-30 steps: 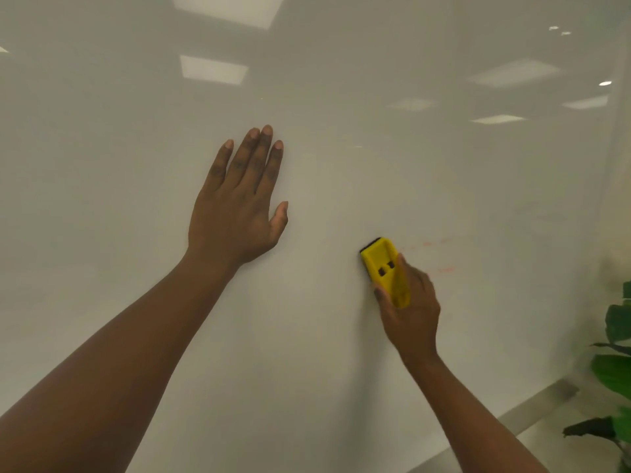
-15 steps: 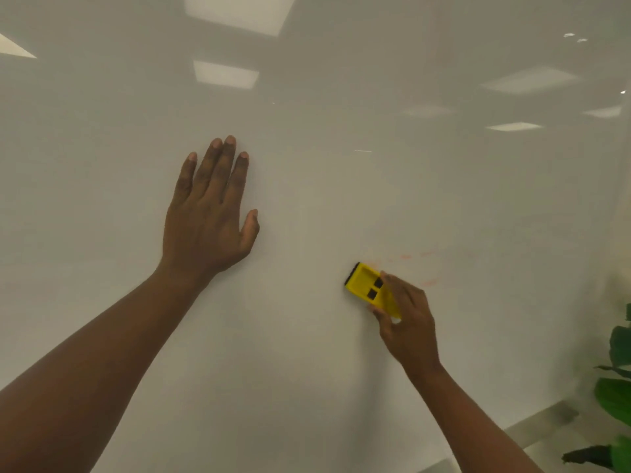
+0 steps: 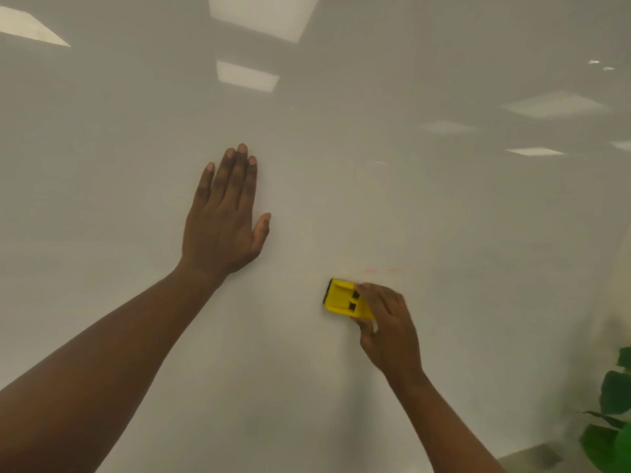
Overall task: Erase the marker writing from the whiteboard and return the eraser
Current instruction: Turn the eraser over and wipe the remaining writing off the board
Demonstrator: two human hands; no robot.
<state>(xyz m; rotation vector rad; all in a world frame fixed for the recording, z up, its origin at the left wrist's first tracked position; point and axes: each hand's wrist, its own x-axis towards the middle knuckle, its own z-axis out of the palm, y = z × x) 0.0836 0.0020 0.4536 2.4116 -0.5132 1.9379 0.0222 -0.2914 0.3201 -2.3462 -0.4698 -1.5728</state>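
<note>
Mid-erase, I grip the yellow eraser (image 3: 345, 299) in my right hand (image 3: 389, 332), flat on the whiteboard (image 3: 444, 216); left hand (image 3: 223, 223) open, bracing. Next: wipe the faint red marks (image 3: 382, 270) just above it.

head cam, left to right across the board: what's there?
Left hand flat on the whiteboard → yellow eraser → right hand gripping it → plant at the right edge. Faint red marks sit just above the right hand.

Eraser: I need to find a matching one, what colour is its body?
Yellow eraser, head view.
</note>
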